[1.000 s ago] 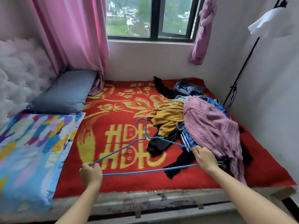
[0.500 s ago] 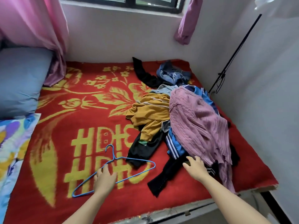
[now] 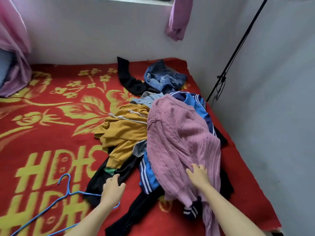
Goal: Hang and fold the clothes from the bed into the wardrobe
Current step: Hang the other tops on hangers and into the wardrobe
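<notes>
A heap of clothes lies on the right half of the red and yellow bed cover [image 3: 51, 133]. On top is a pink knitted sweater [image 3: 180, 142]. Beside it are a mustard hoodie [image 3: 124, 133], a blue striped jacket [image 3: 148, 176], black garments [image 3: 109, 178] and blue jeans [image 3: 163, 79]. My right hand [image 3: 197, 176] rests flat on the lower part of the pink sweater, fingers spread. My left hand [image 3: 112, 189] reaches over the black garment, fingers apart, holding nothing. A blue wire hanger [image 3: 68, 193] lies loose on the cover at the lower left.
White walls close the bed at the back and right. A black stand pole [image 3: 235, 53] leans in the right corner. Pink curtains [image 3: 13, 48] hang at the left and a second one at the top middle. The bed's front edge shows at the lower right.
The hanger was held in both hands, then laid on the bed and let go. Both hands moved forward to the clothes pile; the right now rests on the pink sweater. My view tilted down.
</notes>
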`<action>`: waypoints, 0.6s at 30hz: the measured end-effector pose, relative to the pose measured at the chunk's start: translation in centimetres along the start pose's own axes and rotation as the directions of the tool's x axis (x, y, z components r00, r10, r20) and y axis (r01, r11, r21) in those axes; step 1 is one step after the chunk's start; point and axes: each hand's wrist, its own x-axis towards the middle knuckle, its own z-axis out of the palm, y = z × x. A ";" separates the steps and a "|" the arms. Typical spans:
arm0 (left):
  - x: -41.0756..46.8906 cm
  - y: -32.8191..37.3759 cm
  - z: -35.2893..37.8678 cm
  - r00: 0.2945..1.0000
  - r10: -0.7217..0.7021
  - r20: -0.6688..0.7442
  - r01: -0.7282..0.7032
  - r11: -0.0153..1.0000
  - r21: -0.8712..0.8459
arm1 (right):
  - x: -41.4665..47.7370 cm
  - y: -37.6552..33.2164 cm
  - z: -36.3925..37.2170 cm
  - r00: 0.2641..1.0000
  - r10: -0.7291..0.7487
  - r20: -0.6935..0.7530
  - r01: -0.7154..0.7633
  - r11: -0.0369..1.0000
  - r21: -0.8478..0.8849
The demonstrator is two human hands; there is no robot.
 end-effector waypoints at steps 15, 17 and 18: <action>11.0 15.7 8.8 0.987 0.107 -0.116 -0.085 0.980 0.179 | 22.2 4.2 -7.9 0.998 0.020 -0.052 -0.018 0.999 0.036; 13.6 18.2 9.8 0.969 0.201 -0.145 -0.149 0.940 0.305 | 25.1 4.3 -8.3 0.997 0.017 -0.079 -0.015 1.000 0.025; 15.0 19.5 10.4 0.947 0.278 -0.163 -0.205 0.909 0.362 | 26.7 4.4 -8.6 0.995 0.019 -0.101 -0.017 1.000 0.021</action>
